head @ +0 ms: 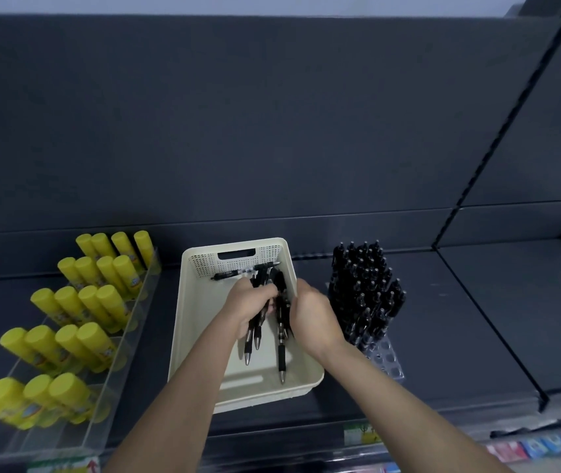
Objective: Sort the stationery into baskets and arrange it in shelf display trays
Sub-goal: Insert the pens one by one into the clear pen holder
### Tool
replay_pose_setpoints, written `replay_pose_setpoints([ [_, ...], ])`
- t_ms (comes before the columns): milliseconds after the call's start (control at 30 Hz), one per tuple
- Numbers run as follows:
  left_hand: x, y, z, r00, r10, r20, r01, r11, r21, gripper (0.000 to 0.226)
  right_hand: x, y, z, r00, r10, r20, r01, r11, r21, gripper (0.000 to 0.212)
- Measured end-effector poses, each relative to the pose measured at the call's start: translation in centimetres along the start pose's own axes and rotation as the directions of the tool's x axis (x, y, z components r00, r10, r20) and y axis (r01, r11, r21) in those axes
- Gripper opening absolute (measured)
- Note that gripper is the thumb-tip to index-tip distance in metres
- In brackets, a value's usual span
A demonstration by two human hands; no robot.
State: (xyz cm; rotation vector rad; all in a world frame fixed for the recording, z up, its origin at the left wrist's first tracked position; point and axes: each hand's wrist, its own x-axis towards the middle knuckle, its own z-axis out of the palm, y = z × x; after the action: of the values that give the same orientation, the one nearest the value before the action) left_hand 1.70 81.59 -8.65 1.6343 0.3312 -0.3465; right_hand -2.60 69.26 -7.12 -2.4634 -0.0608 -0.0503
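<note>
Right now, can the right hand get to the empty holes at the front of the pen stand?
Probably yes. The right hand holds black pens over the basket, right beside the pen stand. The empty holes sit at its near end, with nothing covering them.

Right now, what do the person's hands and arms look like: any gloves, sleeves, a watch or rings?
The left hand and right hand are bare, no gloves. The left forearm and right forearm are uncovered to the frame's lower edge; no sleeve shows. No watch or band on either wrist. Whether rings are worn cannot be told.
</note>
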Motion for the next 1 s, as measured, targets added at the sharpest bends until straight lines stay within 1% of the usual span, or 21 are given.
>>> replay_pose_setpoints([
  [67,-0.6,0.2,-0.4,0.999,0.031,0.03,-0.029,0.999,-0.042,0.018,0.0,0.2,0.1,1.0,-0.004,-0.002,0.004,1.0,-0.001,0.022],
  [200,-2.0,0.5,-1.0,0.993,0.088,0.079,-0.075,0.984,-0.161,0.013,-0.1,0.2,-0.2,0.999,-0.034,-0.01,0.035,0.997,0.066,0.017],
  [300,-3.0,0.6,-1.3,0.984,0.155,0.091,-0.132,0.968,-0.215,0.011,-0.4,-0.1,-1.1,0.989,-0.107,-0.106,0.117,0.99,0.085,0.019],
  [367,-3.7,0.9,-1.4,0.974,0.21,0.081,-0.185,0.952,-0.243,0.01,-0.3,-0.8,-1.9,0.975,-0.134,-0.18,0.158,0.979,0.126,0.023],
  [433,-4.5,1.4,-1.2,0.961,0.261,0.096,-0.233,0.944,-0.235,0.009,-0.2,-1.9,-2.7,0.976,-0.084,-0.201,0.132,0.961,0.242,0.027],
  [467,-5.0,1.8,-1.0,0.952,0.284,0.112,-0.256,0.942,-0.218,0.007,-0.1,-2.5,-3.1,0.983,-0.022,-0.183,0.085,0.936,0.341,0.028],
  [500,-5.4,2.1,-0.8,0.943,0.307,0.129,-0.278,0.939,-0.203,0.006,0.0,-3.0,-3.4,0.988,0.043,-0.148,0.029,0.89,0.455,0.028],
  [567,-6.2,2.8,-0.5,0.929,0.339,0.148,-0.307,0.93,-0.2,0.005,-0.2,-3.7,-4.2,0.988,0.139,-0.071,-0.062,0.766,0.64,0.028],
  [633,-6.8,3.3,-0.3,0.922,0.356,0.151,-0.318,0.92,-0.229,0.007,-0.5,-4.0,-5.1,0.987,0.157,-0.027,-0.089,0.68,0.727,0.027],
  [700,-7.2,3.7,0.0,0.916,0.367,0.162,-0.318,0.911,-0.262,0.012,-1.0,-4.3,-6.3,0.988,0.152,-0.011,-0.084,0.605,0.792,0.025],
  [767,-7.5,4.1,0.6,0.909,0.378,0.178,-0.323,0.906,-0.274,0.014,-1.4,-4.5,-7.5,0.987,0.16,-0.025,-0.064,0.526,0.848,0.023],
  [800,-7.6,4.2,1.0,0.908,0.378,0.179,-0.323,0.906,-0.273,0.015,-1.6,-4.5,-8.0,0.983,0.179,-0.043,-0.055,0.509,0.859,0.023],
  [833,-7.7,4.3,1.4,0.911,0.376,0.169,-0.324,0.907,-0.271,0.016,-1.7,-4.4,-8.5,0.976,0.205,-0.07,-0.05,0.525,0.85,0.022],
  [900,-7.8,4.3,2.2,0.92,0.376,0.113,-0.341,0.907,-0.246,0.015,-2.0,-4.0,-9.2,0.958,0.25,-0.139,-0.04,0.597,0.802,0.02],
  [933,-7.9,4.3,2.6,0.921,0.381,0.077,-0.358,0.909,-0.214,0.016,-2.2,-3.7,-9.6,0.95,0.261,-0.17,-0.026,0.608,0.793,0.02],
  [1000,-8.0,4.2,3.3,0.924,0.382,0.028,-0.374,0.915,-0.148,0.022,-2.5,-3.1,-10.6,0.938,0.274,-0.214,0.007,0.599,0.801,0.018],
])
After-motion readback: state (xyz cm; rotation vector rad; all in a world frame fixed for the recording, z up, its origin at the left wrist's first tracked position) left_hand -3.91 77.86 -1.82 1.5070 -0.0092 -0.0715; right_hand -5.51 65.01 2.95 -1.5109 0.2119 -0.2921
